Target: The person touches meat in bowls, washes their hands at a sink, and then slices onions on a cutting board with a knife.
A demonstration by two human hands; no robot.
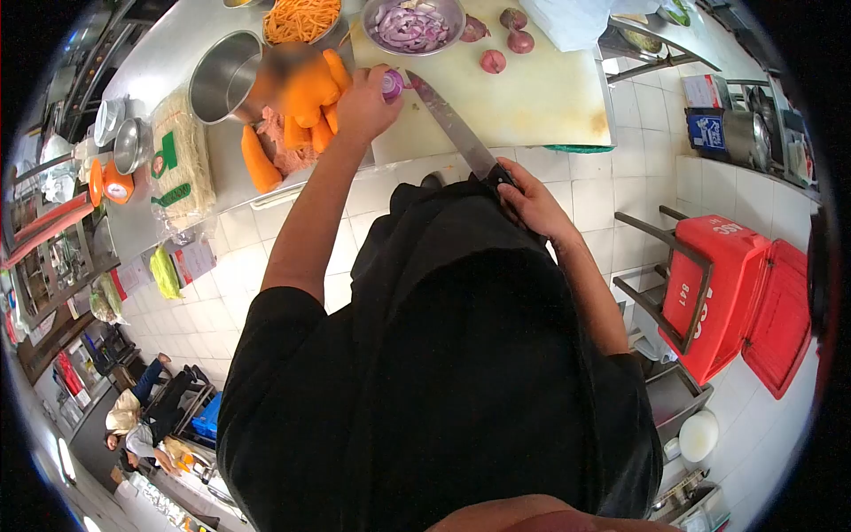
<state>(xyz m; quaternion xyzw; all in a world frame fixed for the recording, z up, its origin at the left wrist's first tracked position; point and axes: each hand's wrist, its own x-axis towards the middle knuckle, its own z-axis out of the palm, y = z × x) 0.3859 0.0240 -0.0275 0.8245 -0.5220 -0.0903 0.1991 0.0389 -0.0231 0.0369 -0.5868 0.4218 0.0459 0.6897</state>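
My left hand is closed around a cut red onion at the left part of the cutting board. In my right hand is the black handle of a large kitchen knife. Its blade lies across the board's front edge, tip close to the onion. Just beyond, a metal bowl holds sliced onion. Several whole red onions rest on the board to the right of the bowl. Peeled carrots are heaped left of my left hand, partly blurred.
A bowl of shredded carrot, a steel pot, packed noodles and an orange scale occupy the table's left side. A white plastic bag is at the back. A red bin stands right; two people are far off at lower left.
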